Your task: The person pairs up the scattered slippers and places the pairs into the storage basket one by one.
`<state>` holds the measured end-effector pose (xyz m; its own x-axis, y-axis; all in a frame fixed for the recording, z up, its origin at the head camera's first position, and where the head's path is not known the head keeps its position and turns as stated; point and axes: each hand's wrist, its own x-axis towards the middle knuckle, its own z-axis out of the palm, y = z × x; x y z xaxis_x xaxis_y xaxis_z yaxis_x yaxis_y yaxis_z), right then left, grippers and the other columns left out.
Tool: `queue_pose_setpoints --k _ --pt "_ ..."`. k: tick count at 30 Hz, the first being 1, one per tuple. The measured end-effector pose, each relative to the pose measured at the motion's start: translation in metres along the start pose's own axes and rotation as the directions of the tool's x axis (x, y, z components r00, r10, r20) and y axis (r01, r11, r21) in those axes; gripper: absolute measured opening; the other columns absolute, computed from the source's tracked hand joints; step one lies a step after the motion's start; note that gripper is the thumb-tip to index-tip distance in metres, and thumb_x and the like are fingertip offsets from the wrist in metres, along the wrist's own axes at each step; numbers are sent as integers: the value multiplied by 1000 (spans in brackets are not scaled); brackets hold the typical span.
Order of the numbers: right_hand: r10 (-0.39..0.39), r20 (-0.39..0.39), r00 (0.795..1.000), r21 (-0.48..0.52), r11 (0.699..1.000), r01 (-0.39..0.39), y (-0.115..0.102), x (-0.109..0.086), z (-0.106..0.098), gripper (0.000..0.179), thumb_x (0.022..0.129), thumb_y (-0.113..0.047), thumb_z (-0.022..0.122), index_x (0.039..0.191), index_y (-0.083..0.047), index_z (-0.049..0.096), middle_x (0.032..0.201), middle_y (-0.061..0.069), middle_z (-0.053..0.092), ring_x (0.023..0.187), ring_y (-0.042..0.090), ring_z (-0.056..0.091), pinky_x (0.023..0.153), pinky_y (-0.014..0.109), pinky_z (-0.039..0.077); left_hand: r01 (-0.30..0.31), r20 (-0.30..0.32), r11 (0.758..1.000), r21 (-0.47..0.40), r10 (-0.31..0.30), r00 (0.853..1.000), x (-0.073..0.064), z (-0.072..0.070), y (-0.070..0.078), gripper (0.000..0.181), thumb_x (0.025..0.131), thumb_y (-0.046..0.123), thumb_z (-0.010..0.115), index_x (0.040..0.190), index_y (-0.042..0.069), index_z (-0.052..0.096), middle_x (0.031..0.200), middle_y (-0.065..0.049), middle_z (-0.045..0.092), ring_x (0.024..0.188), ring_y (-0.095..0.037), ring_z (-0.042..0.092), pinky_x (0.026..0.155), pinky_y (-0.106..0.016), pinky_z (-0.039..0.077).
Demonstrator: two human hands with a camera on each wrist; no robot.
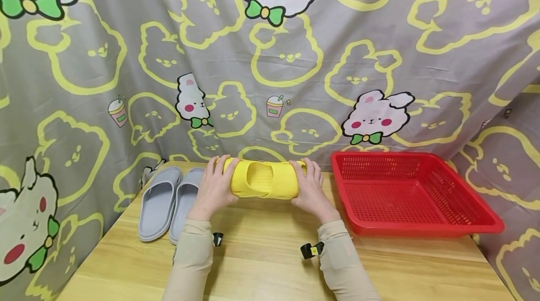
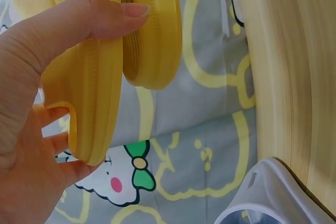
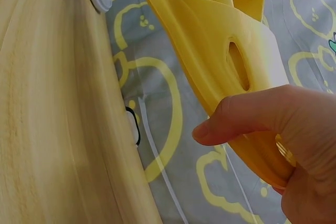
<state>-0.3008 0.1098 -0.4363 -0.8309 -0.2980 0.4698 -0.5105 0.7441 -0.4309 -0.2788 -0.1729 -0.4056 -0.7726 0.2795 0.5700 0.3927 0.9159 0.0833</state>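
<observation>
A pair of yellow slippers (image 1: 284,181) is held sideways above the table, between both hands. My left hand (image 1: 214,189) grips one end; in the left wrist view its thumb lies across the sole edge of the nearer slipper (image 2: 97,87) and reaches the second slipper (image 2: 155,35). Around the other end curls my right hand (image 1: 313,193), thumb along the lower edge in the right wrist view. In the head view the cut-out upper of one slipper faces me, and the other is mostly hidden behind it.
Two grey slippers (image 1: 157,205) stand side by side on the wooden table (image 1: 257,263), left of the left hand, one partly covered by it. To the right sits a red perforated basket (image 1: 422,230). A patterned curtain (image 1: 236,62) hangs behind the table.
</observation>
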Motion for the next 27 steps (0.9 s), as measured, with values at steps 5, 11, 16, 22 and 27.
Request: queue_pose_setpoints --k 5,11,16,22,27 --pt "15 20 1000 3 1000 -16 0 0 0 109 50 3 87 144 -18 36 146 21 22 138 42 13 107 61 20 -1 7 1000 0 1 1000 1 3 0 104 43 20 92 137 19 47 138 -16 46 128 -45 39 100 -62 41" --pt "3 13 1000 1 1000 -3 0 0 0 109 49 3 88 143 -17 36 145 22 23 137 43 13 105 63 21 -6 2 1000 6 6 1000 1 4 2 106 43 23 92 138 20 46 138 -17 46 127 -46 40 101 -61 41" --pt "1 1 1000 5 1000 -1 -1 0 0 108 49 4 87 143 -16 37 145 22 23 137 43 14 106 63 21 -3 -6 1000 -7 3 1000 0 5 3 105 43 21 92 138 18 47 137 -17 46 127 -46 40 99 -62 42" --pt "-4 1 1000 8 1000 4 -2 0 0 107 49 4 86 142 -16 37 144 22 23 136 44 14 105 63 22 -16 -26 1000 -6 16 1000 0 6 5 106 41 22 93 136 18 47 135 -18 48 124 -47 42 96 -64 44" --pt "4 12 1000 -13 1000 -4 -1 0 -3 109 50 2 88 144 -18 36 144 21 23 137 43 15 107 62 23 -12 -23 1000 -26 11 1000 1 8 6 107 41 21 93 137 18 46 136 -18 47 125 -47 41 98 -64 42"
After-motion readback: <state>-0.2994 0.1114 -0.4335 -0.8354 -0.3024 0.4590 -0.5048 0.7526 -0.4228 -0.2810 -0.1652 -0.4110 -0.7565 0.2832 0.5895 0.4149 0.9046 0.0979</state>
